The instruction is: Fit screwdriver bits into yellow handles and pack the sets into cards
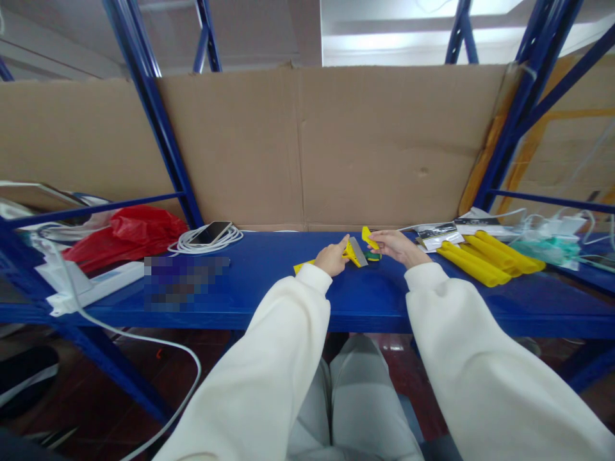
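My left hand [331, 257] is closed around a yellow scraper [353, 253] with a wide metal blade facing right. The end of its yellow handle shows to the left of my wrist. Just right of the blade, my right hand [391, 246] pinches a small flat yellow plastic piece [367, 237], held up and apart from the scraper. Below that piece a green and yellow object [373, 256] lies on the blue shelf [269, 291]; my right hand partly hides it, and its kind is unclear.
Several yellow tube-like handles [480, 259] lie at right beside clear-and-black packets [437, 235]. At left are a coiled white cable [206, 238] with a phone [211, 232] on it, a red plastic bag [129, 234] and a white power strip [113, 282]. Cardboard [307, 147] walls the back.
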Demonstrator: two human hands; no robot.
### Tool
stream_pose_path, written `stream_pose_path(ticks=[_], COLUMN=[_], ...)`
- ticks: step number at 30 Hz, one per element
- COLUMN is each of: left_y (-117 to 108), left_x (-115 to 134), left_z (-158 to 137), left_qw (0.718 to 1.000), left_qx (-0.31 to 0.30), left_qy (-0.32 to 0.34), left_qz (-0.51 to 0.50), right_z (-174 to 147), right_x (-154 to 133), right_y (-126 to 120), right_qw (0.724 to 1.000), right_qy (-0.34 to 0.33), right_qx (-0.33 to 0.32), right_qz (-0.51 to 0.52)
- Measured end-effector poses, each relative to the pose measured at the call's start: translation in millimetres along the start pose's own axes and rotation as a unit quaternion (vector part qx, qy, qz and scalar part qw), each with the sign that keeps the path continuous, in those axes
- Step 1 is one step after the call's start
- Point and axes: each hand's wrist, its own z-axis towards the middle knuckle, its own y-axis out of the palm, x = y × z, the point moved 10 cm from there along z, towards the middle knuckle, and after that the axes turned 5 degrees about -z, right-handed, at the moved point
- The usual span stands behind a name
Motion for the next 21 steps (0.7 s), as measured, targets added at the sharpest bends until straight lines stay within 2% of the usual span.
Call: stream_pose_path(ticks=[3,9,21], left_y=[-0.3,-2.1,-3.9], left_x=[-0.2,0.1,-4.0], left_z=[-0.5,-1.0,1.0], left_qw=[1.0,1.0,0.999], left_qx=[0.001,0.002,0.018], left_qy=[-0.003,-0.003,-0.016], left_qz=[0.004,0.001,-0.028], right_z=[-3.3,-2.0,-9.0], right_x=[-3.9,-14.6,-23.5], right_y=[10.0,12.9,23.2], right_qw=[0.999,0.98,0.965], right_qy=[-0.016,-0.093,-0.159], right_qx=[-0.018,0.015,0.017], right_qz=[-0.039,-0.176,-0.207])
